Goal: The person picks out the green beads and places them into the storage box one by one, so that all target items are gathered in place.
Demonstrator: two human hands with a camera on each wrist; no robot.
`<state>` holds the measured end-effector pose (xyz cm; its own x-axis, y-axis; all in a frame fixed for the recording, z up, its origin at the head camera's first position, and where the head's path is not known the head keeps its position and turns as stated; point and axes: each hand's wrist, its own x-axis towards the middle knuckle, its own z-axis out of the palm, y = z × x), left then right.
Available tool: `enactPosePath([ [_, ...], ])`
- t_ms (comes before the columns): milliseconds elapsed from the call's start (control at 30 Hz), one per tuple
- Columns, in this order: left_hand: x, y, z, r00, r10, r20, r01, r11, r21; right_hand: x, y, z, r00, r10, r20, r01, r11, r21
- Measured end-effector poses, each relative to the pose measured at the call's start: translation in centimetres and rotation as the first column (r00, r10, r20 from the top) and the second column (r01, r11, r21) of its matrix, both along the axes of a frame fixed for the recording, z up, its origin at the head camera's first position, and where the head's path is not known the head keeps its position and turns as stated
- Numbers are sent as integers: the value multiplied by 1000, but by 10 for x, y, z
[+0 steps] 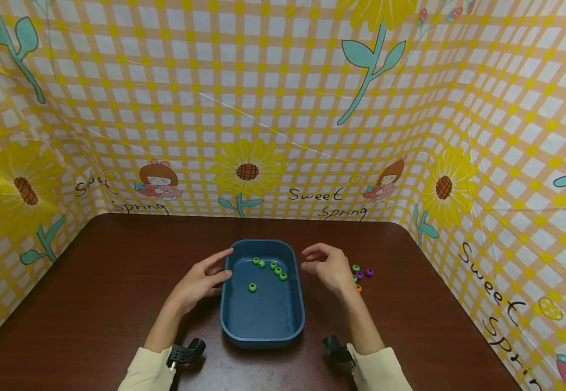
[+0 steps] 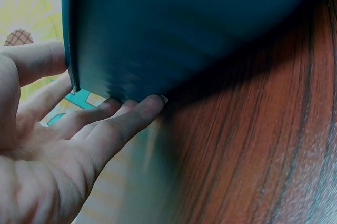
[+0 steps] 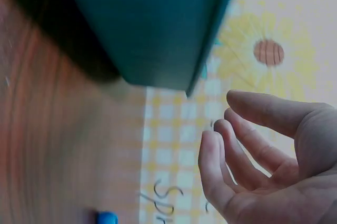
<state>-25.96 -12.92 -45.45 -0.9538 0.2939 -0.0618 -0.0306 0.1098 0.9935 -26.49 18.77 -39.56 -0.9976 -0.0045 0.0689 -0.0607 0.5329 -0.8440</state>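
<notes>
A blue rectangular tray (image 1: 262, 326) stands on the table with several green beads (image 1: 278, 271) inside, mostly toward its far half. My left hand (image 1: 196, 282) rests against the tray's left side. In the left wrist view, the fingertips (image 2: 152, 104) touch the outer wall and the thumb lies at the rim. Just right of the tray, my right hand (image 1: 331, 268) hovers apart from it, its fingers loosely bent. The right wrist view shows nothing between that thumb and those fingers. Beyond this hand lies a small group of loose beads, partly hidden by it.
The loose group at the right includes a purple bead (image 1: 369, 272), a green bead (image 1: 356, 268) and an orange bead (image 1: 358, 288). Dark brown wooden table (image 1: 131, 271) lies under everything. A checked, flower-printed cloth (image 1: 273, 108) rises behind the table and along both sides.
</notes>
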Motion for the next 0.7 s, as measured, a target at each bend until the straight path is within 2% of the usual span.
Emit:
enactPosePath([
  [200, -1, -1, -1, 1000, -8, 11, 7, 999, 38, -3, 24, 8, 1000, -2, 31, 2, 1000, -18],
  [333, -1, -1, 0, 1000, -4, 11, 4, 999, 32, -3, 36, 9, 999, -4, 54, 6, 1000, -20],
  [567, -1, 0, -1, 1000, -8, 23, 7, 999, 38, -1, 47, 6, 996, -24, 86, 25, 1000, -13],
  [700, -1, 1, -1, 1000, -9, 24, 8, 999, 39, 1, 54, 2, 996, -40, 79, 40, 999, 13],
])
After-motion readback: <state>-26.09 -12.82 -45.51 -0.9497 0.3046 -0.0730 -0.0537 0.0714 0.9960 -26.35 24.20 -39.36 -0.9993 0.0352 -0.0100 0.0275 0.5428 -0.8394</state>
